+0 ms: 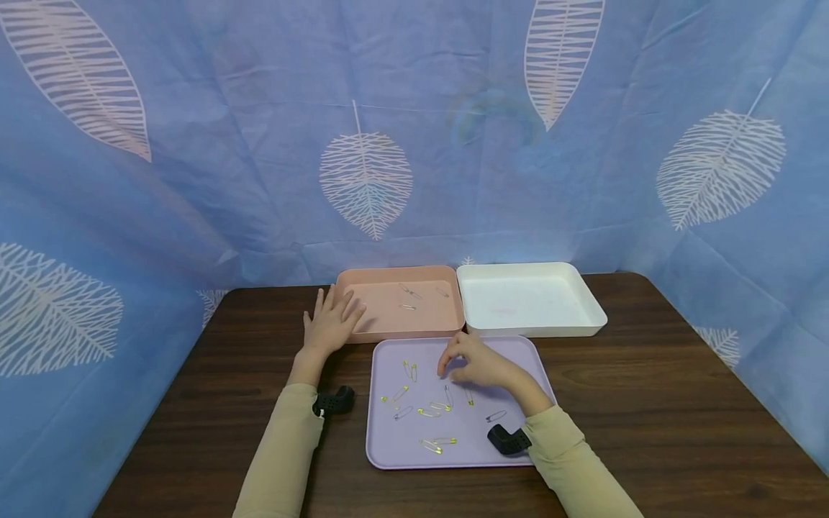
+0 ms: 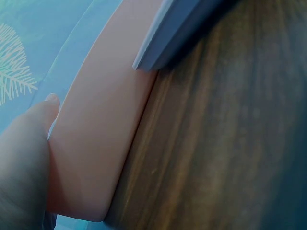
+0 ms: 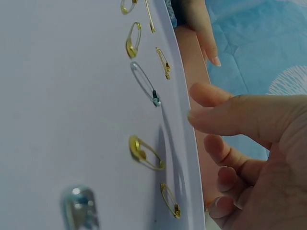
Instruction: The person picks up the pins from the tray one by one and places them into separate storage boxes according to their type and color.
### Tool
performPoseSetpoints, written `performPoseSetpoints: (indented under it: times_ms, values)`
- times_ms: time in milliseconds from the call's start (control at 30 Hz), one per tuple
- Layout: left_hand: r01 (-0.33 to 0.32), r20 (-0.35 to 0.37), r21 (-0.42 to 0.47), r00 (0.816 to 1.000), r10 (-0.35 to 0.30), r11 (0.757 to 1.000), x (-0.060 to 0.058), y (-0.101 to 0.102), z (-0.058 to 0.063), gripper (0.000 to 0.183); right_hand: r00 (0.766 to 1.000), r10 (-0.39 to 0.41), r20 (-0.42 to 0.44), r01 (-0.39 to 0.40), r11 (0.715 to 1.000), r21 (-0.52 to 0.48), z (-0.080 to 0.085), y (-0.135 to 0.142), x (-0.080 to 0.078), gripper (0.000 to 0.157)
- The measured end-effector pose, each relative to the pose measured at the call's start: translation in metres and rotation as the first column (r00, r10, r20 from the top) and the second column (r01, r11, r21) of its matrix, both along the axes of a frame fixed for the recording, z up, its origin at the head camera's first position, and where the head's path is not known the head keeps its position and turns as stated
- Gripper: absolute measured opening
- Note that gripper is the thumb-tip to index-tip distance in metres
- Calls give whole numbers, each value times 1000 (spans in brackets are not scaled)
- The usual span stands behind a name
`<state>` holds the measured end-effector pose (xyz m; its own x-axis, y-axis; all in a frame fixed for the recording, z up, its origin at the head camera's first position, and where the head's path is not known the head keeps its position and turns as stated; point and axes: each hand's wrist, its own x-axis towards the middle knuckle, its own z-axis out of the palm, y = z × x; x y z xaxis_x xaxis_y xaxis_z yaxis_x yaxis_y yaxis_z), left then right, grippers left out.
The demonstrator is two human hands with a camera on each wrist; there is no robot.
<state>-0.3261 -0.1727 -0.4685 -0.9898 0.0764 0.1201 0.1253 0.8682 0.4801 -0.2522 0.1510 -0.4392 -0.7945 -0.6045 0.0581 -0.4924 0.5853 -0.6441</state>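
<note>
My left hand (image 1: pixel 329 325) rests at the left edge of a pink tray (image 1: pixel 376 316), fingers spread. In the left wrist view its thumb (image 2: pixel 29 143) lies along the tray's outer wall. Over the far part of a lilac tray (image 1: pixel 388 450), my right hand (image 1: pixel 478 361) hovers with bent fingers and nothing held between thumb and forefinger. Just below its fingertips lie a silver safety pin (image 1: pixel 448 395) and a gold safety pin (image 1: pixel 469 397). Several more gold pins and a few silver ones, such as the silver pin (image 1: pixel 496 416), are scattered on the lilac tray.
Inside the pink tray lie a few silver safety pins (image 1: pixel 408 307). A white tray (image 1: pixel 537 295) stands to its right, behind the lilac tray. All three are on a dark wooden table (image 1: pixel 648 403), backed by a blue leaf-patterned cloth (image 1: pixel 440 180).
</note>
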Motion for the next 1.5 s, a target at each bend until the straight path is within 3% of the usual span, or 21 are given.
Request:
performPoseSetpoints:
  times_ms: [333,933,1500]
  values:
    - [-9,8,-5,1000,9,1000,1,1,0,79,998,57,38,-59,995,75,-4,-3,2,21]
    - [-3,15,6,1000,3,1000,3,2,2,74,1000,8,20,-10,990,144,-3,-2,4,12]
    - [4,16,4,1000,-4,1000,2,1,2,78,998,22,-57,-12,985,172,-1,-2,6,11]
